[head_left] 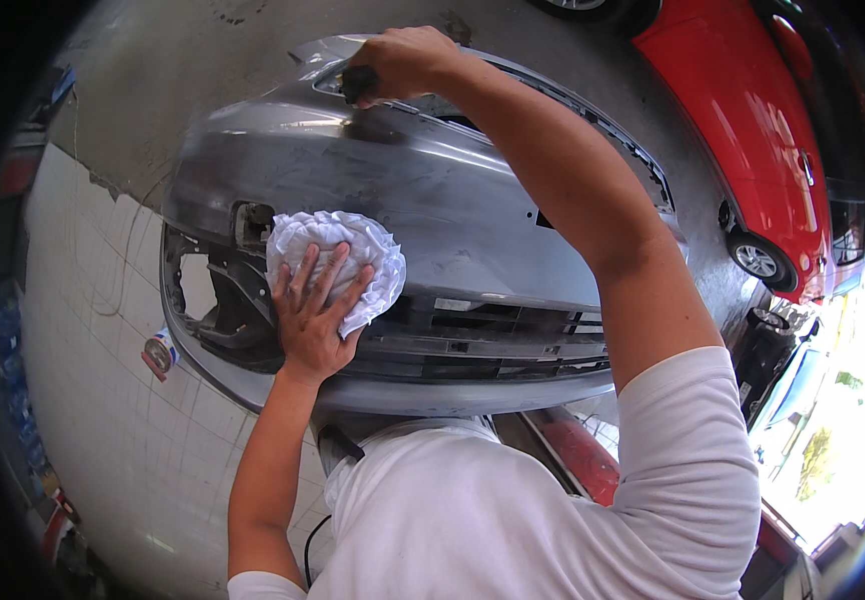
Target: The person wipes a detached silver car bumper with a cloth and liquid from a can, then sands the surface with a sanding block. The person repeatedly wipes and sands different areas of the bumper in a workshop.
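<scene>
A grey car bumper [432, 215] with a glossy, partly streaked surface stretches across in front of me. My left hand [317, 315] lies with spread fingers on a bunched white cloth [372, 250], pressing it against the bumper beside its left opening. At the bumper's far edge, my right hand [407, 62] is raised and closed around a small black object [359, 84]. Only the rounded end of that object shows, so its kind is unclear. My right arm crosses over the bumper and hides part of its right side.
A red car [742, 130] stands at the far right. On the light tiled floor [102, 290] at left sits a small can [159, 352]. Several blue-wrapped items [10, 365] line the left edge. A red painted part [577, 450] lies low beside me.
</scene>
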Tool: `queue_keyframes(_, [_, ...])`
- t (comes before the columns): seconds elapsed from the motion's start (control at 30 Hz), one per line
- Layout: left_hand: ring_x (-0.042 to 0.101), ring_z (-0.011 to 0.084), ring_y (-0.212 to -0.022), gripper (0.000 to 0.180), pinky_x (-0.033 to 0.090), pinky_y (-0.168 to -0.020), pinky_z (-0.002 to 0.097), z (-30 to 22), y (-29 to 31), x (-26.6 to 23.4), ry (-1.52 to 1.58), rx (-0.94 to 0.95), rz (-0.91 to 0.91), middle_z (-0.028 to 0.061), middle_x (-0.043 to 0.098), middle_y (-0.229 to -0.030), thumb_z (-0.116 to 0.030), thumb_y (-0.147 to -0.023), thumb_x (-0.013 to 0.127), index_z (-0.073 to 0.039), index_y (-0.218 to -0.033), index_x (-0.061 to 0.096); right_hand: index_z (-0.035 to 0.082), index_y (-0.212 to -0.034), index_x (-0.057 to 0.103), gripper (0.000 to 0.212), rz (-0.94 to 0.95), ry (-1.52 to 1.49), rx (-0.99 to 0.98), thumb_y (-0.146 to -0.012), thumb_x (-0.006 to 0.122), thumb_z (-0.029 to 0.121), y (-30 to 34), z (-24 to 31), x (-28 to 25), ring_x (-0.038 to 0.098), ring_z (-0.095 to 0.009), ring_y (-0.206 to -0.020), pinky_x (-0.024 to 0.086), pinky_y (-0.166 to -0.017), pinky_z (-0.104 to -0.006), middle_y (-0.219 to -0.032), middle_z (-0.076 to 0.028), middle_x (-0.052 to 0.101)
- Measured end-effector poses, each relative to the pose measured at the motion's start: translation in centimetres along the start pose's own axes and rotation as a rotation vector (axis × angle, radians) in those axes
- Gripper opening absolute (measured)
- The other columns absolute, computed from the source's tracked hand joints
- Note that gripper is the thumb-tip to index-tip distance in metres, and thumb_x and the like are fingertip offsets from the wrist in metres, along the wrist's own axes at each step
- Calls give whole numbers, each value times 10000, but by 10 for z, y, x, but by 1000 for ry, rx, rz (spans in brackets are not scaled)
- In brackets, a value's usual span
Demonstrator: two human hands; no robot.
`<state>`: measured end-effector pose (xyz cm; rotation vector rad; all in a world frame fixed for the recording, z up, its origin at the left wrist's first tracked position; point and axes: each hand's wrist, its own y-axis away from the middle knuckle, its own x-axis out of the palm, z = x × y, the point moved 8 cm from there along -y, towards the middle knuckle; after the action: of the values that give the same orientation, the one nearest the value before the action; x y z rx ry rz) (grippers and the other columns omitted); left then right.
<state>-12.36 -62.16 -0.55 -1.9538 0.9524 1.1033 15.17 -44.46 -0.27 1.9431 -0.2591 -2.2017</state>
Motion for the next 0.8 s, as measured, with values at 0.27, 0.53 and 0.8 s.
queue_keyframes(0.27, [328,380,-1516,589,222,-1195,596,61,-115,-8,-240,-117,-61,87,431,-1620,-474,-996,580,-235,-1532,537,129,-1054,793,315,-519,-780,325,-842,866,350,282,-120,-80,697,-162,-822,542,-789,-337,-922,-42,773])
queue_keyframes(0.53, [633,418,-1255,597,472,-1048,537,-129,-232,98,-192,-248,599,252,666,-1335,-474,-1047,465,38,-1289,655,27,-1061,707,337,-1011,-1097,1243,-923,810,317,712,-82,5,663,-135,-715,532,-648,-289,-842,-56,692])
queue_keyframes(0.8, [616,230,-1100,805,474,-982,364,-459,-80,184,1664,-248,988,158,693,-1191,-662,-1020,534,75,-1336,610,110,-1147,605,380,-1971,-1912,1085,-978,731,426,889,133,197,695,-232,-791,601,-721,-399,-936,-86,682])
